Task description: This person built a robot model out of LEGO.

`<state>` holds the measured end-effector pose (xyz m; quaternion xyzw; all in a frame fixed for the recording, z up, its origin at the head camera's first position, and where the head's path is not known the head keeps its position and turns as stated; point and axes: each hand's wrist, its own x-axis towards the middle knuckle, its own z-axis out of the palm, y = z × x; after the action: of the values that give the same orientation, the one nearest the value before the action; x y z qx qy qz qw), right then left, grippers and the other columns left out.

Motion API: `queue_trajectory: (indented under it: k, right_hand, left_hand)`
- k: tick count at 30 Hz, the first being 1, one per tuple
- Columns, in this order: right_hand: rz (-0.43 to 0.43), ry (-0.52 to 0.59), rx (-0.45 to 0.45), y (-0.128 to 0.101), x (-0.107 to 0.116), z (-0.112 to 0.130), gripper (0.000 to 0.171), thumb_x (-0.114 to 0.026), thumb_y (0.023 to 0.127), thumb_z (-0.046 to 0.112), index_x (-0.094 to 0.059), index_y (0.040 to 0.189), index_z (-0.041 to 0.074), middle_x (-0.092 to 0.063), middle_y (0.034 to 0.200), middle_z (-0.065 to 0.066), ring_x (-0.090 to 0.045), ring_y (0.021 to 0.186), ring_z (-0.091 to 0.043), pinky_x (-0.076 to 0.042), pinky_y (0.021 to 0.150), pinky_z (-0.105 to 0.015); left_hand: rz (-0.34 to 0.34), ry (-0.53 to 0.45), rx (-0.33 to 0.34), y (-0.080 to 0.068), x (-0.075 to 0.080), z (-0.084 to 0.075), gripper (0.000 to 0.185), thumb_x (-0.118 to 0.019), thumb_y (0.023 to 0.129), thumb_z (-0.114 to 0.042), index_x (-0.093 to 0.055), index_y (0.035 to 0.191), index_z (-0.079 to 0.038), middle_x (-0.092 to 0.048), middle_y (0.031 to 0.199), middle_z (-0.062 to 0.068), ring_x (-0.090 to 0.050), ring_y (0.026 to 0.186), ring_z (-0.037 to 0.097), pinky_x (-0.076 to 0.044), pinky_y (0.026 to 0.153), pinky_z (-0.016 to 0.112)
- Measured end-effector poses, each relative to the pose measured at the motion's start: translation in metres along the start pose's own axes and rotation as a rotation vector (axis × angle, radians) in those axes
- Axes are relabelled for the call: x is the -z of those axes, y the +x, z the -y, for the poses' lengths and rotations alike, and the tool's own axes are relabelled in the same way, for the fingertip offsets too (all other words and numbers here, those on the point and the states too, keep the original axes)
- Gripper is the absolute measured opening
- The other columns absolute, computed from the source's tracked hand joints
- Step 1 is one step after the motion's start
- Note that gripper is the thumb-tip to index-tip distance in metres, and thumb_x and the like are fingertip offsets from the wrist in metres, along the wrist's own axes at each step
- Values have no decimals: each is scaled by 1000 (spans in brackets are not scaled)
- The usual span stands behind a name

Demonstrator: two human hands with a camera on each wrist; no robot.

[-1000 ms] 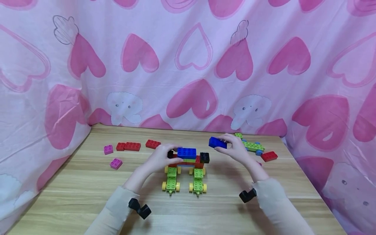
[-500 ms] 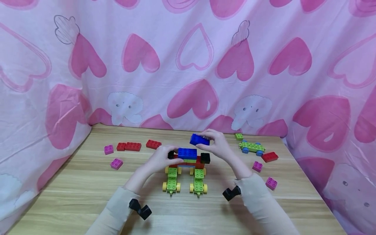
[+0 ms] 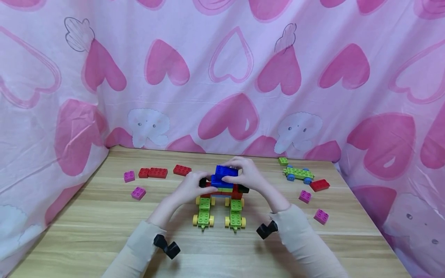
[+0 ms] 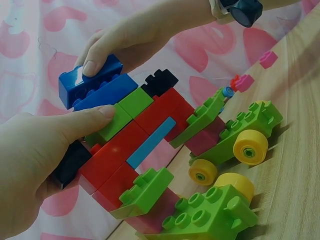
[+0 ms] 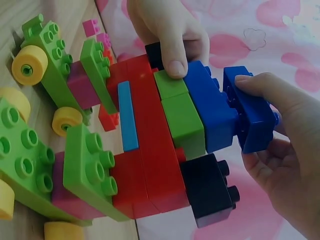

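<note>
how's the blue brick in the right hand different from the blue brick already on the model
The held blue brick is gripped by the right hand and sits tilted, not pressed flat; the lower blue brick is seated flush on the green layer of the model, which the left hand steadies. The held one is topmost. Both are the same blue with studs.

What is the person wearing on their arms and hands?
Both arms have long beige sleeves: left sleeve, right sleeve. A small black camera is strapped at each wrist, left and right. The left hand and right hand are bare.
</note>
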<state>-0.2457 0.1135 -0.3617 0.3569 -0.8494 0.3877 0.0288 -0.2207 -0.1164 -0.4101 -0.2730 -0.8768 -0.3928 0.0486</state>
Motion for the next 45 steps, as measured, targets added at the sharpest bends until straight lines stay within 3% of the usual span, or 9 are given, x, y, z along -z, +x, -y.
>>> queue_trajectory:
  k: [8, 16, 25, 36, 45]
  right_hand:
    - [35, -6, 10, 2, -5, 2, 35, -79, 83, 19, -73, 114, 6, -70, 108, -11, -63, 99, -25, -57, 75, -32]
    - [49, -11, -11, 5, -7, 3, 36, -79, 82, 18, -72, 115, 5, -69, 110, -13, -63, 100, -27, -59, 75, -38]
    - [66, -45, -14, 5, -5, 4, 37, -79, 82, 21, -72, 115, 6, -69, 110, -11, -63, 100, -26, -58, 75, -27]
    - [85, -109, -4, 3, -5, 11, 37, -80, 82, 22, -72, 115, 7, -68, 110, -11, -63, 100, -25, -58, 77, -29]
    - [113, -93, -34, 5, -5, 11, 36, -78, 83, 23, -72, 114, 6, -67, 105, -9, -61, 93, -21, -57, 75, -27]
  left_hand:
    - [19, -3, 15, 1, 0, 1, 33, -76, 85, -30, -69, 110, -10, -70, 97, 0, -63, 88, 12, -53, 78, 27]
    - [21, -24, 34, 1, 1, 1, 33, -76, 85, -29, -69, 111, -10, -71, 98, 1, -64, 90, 13, -54, 82, 29]
    - [20, -38, 40, 2, 0, 2, 30, -77, 85, -28, -69, 109, -11, -70, 94, -1, -61, 85, 11, -52, 75, 25]
    - [13, -54, 42, 2, 0, 0, 26, -78, 84, -22, -69, 105, -10, -69, 94, 0, -60, 82, 12, -52, 73, 24]
    - [9, -72, 30, 1, -1, 1, 25, -78, 84, -25, -67, 101, -9, -67, 91, 1, -57, 79, 12, -50, 68, 23]
